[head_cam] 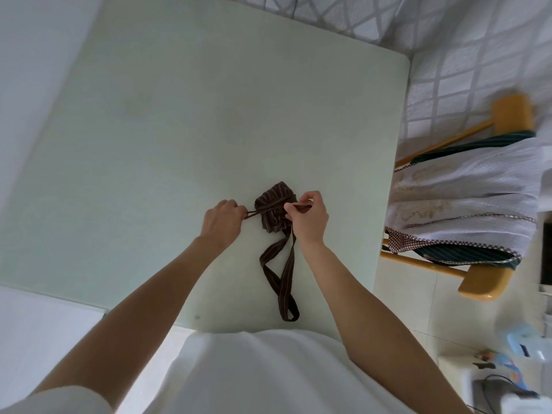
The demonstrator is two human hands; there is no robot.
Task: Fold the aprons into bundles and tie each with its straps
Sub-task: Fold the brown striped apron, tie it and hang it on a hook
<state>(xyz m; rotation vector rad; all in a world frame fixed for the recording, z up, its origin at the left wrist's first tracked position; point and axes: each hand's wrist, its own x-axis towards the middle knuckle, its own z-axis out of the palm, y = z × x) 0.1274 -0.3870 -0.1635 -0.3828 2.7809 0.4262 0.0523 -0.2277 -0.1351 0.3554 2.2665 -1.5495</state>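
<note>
A brown striped apron [273,209] lies rolled into a small bundle on the pale green table [179,130]. A thin strap runs across the bundle's middle. My left hand [222,221] grips one end of that strap just left of the bundle. My right hand [306,215] pinches the other end at the bundle's right side. The apron's wide neck loop [282,279] trails from the bundle toward me across the table.
A wooden chair [490,279] stands right of the table, draped with a white apron [466,198] and a dark green striped one [472,253]. The table's right edge runs close to the chair. Small items sit on a low surface at the bottom right.
</note>
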